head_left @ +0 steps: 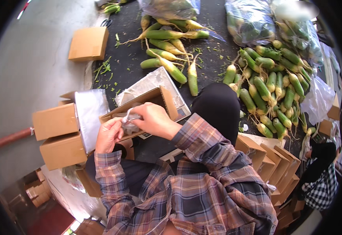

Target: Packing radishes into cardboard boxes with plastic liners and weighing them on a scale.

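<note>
At the centre left of the frame the person's two hands meet over an open cardboard box that lies tilted on its side on the dark mat, its flap raised toward the upper right. The left hand curls its fingers around a crumpled piece of silvery plastic liner, pinching it from below, while the right hand comes over the top with its fingers closed on the same liner, a thin loop of it standing up between them. Judging by this, the step in hand is fitting or opening the liner at the mouth of the box; the next move seems to call for spreading the film apart with both hands and pushing it evenly into the box without tearing it, keeping the box steady against the knee just to its right. Behind the box a flat foil-lined sheet lies on the mat. To the left, two closed brown boxes stand stacked beside a shiny liner bag. In the upper middle and right of the frame, green and white radishes lie in heaps with leaf scraps about them, and clear bags of more radishes sit along the top edge. Folded flat cartons lean at the lower right, near another person in a checked sleeve.
</note>
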`<move>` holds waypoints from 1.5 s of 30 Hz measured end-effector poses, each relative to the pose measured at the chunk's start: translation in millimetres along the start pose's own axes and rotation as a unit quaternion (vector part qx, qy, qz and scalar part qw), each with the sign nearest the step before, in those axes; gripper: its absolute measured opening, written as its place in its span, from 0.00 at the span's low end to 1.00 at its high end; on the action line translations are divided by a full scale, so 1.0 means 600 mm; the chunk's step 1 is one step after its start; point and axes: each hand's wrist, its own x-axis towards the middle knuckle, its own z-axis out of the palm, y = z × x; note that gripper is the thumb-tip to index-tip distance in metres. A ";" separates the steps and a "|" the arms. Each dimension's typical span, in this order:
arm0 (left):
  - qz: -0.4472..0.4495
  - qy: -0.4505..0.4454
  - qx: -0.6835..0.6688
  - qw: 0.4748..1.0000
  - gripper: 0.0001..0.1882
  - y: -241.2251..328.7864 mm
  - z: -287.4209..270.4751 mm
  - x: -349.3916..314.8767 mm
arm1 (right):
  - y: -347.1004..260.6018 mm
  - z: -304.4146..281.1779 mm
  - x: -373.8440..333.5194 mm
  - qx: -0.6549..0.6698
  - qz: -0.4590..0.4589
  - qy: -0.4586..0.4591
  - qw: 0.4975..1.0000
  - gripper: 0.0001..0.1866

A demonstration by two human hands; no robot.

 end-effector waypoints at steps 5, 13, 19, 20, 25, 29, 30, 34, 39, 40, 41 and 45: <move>-0.058 0.118 0.157 0.979 0.13 -0.059 -0.022 0.057 | 0.010 -0.002 -0.014 -0.164 -0.036 -0.136 0.976 0.04; -0.038 0.146 0.458 0.876 0.15 -0.166 -0.087 0.137 | -0.020 -0.048 -0.032 -0.119 -0.066 -0.142 0.980 0.04; 0.002 0.192 0.344 0.919 0.13 -0.065 -0.050 0.069 | -0.006 0.026 -0.048 -0.285 -0.135 -0.073 0.946 0.09; 0.029 0.207 0.310 0.927 0.14 -0.048 -0.044 0.057 | 0.008 0.056 -0.057 -0.326 -0.131 -0.101 0.931 0.07; 0.149 0.329 0.232 0.903 0.14 -0.018 -0.090 0.029 | 0.071 0.162 -0.058 -0.353 -0.077 -0.162 0.918 0.04; 0.261 0.428 0.172 0.848 0.16 0.009 -0.109 0.001 | 0.037 0.124 -0.012 -0.306 -0.095 -0.069 0.945 0.03; 0.302 0.464 0.123 0.823 0.17 0.020 -0.102 -0.008 | 0.030 0.110 0.001 -0.266 -0.090 -0.036 0.959 0.03; 0.411 0.491 0.010 0.768 0.16 0.033 -0.183 -0.044 | -0.058 0.013 0.052 -0.214 -0.039 -0.083 0.973 0.04; 0.362 0.422 -0.094 0.826 0.16 0.021 -0.191 -0.024 | -0.185 -0.137 0.064 -0.268 -0.116 -0.005 0.957 0.05; 0.362 0.417 -0.096 0.828 0.16 0.021 -0.191 -0.016 | -0.207 -0.174 0.056 -0.271 -0.122 0.011 0.955 0.06; 0.350 0.402 -0.089 0.841 0.16 0.018 -0.201 -0.012 | -0.223 -0.198 0.053 -0.284 -0.119 0.030 0.951 0.06; 0.326 0.384 -0.059 0.862 0.13 0.015 -0.201 0.009 | -0.263 -0.311 -0.003 -0.383 -0.052 0.060 0.920 0.07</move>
